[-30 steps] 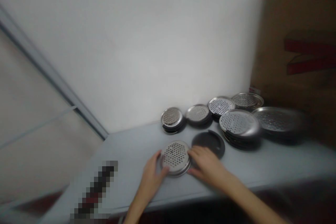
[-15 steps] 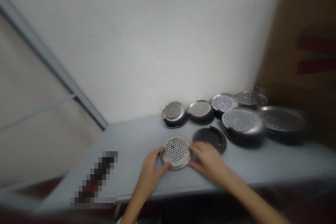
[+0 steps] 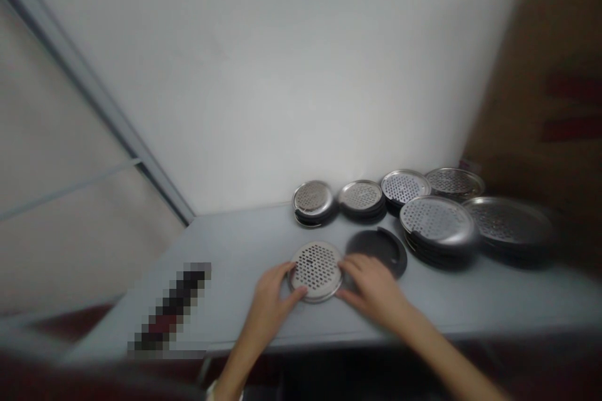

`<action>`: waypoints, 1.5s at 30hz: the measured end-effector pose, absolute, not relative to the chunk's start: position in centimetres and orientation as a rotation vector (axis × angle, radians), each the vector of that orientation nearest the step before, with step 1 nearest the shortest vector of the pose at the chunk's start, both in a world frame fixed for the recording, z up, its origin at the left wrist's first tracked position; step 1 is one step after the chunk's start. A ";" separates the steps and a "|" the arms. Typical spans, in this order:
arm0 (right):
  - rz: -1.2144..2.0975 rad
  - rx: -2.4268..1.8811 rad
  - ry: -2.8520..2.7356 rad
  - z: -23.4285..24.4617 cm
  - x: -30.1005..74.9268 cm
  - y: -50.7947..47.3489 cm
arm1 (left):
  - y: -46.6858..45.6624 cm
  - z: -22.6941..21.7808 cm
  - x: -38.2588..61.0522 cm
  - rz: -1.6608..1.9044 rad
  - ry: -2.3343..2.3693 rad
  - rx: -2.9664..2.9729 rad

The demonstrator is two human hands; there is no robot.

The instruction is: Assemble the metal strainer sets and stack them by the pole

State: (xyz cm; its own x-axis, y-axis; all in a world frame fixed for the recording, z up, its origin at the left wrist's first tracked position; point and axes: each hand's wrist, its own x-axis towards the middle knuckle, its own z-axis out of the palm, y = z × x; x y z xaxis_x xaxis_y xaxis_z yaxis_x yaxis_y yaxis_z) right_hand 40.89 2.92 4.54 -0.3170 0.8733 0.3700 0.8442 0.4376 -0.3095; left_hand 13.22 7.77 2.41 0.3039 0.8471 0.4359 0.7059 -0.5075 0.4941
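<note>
A round metal plate (image 3: pixel 316 270) pierced with rows of holes lies on the grey table, or is held just above it; which of the two I cannot tell. My left hand (image 3: pixel 275 291) is closed on its left rim, thumb at the near edge and fingers along the side. On the right rim, my right hand (image 3: pixel 369 282) grips the same plate between thumb and fingers. Just behind my right hand is a black round tray-like piece (image 3: pixel 376 247) with a raised rim, partly covered by that hand.
Stacks of similar pierced plates with black parts, such as the left stack (image 3: pixel 313 200) and the front stack (image 3: pixel 437 225), stand along the wall (image 3: pixel 291 75). A brown box-like surface (image 3: pixel 540 94) rises at right. A blurred-out dark item (image 3: pixel 174 307) lies at left on the table (image 3: pixel 226 250).
The view has shifted slightly, so the stacks and box appear a little farther right. Both hands keep the same hold on the plate.
</note>
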 end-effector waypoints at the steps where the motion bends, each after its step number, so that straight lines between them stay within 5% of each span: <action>1: 0.078 -1.445 -2.215 4.5 40.9 2.9 | 7.8 2.4 13.2 0.990 1.430 2.362; 45: 0.122 -1.487 -2.070 6.2 43.1 3.5 | 8.5 1.1 12.7 0.918 1.387 2.541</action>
State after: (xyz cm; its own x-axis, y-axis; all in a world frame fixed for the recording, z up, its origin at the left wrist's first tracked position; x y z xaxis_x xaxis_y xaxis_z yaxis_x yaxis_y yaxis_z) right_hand 43.12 3.46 6.15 -0.2091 0.8923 0.4002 0.8390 0.3739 -0.3952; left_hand 12.66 8.47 1.05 0.4016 0.7938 0.4567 0.7307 -0.5783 0.3627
